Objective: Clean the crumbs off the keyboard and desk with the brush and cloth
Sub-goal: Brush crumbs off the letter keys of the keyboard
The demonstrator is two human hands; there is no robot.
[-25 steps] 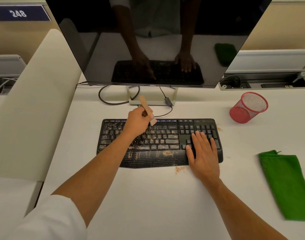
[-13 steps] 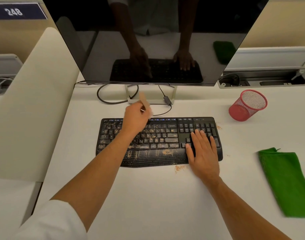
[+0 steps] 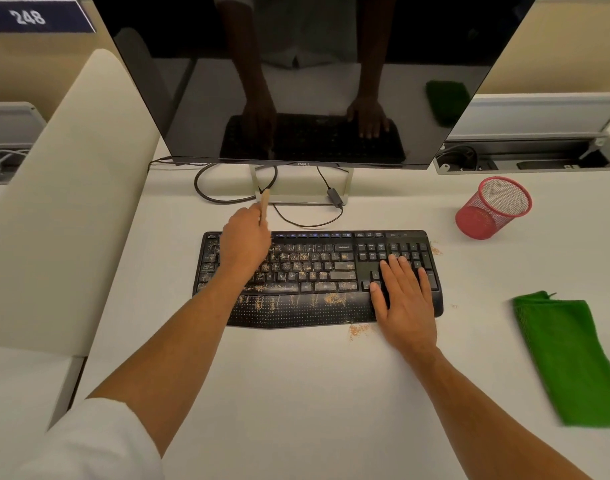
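White desk (image 3: 296,393) at a partitioned workstation: the left hand (image 3: 244,242) curls its fingers around a wooden brush (image 3: 264,206), whose handle sticks up past the knuckles while its bristle end is hidden behind the hand, over the left half of one black keyboard (image 3: 317,277). The right hand (image 3: 405,299) lies flat, fingers straight, pressing on the keyboard's number-pad end. Tan crumbs (image 3: 334,298) dust the keys and palm rest, with small piles on the desk by the front edge and the right rear corner. One green cloth (image 3: 570,362) lies well apart to the right; one red mesh cup (image 3: 493,209) sits tipped beyond it. One dark monitor (image 3: 314,77) stands behind, cables looping at its stand.
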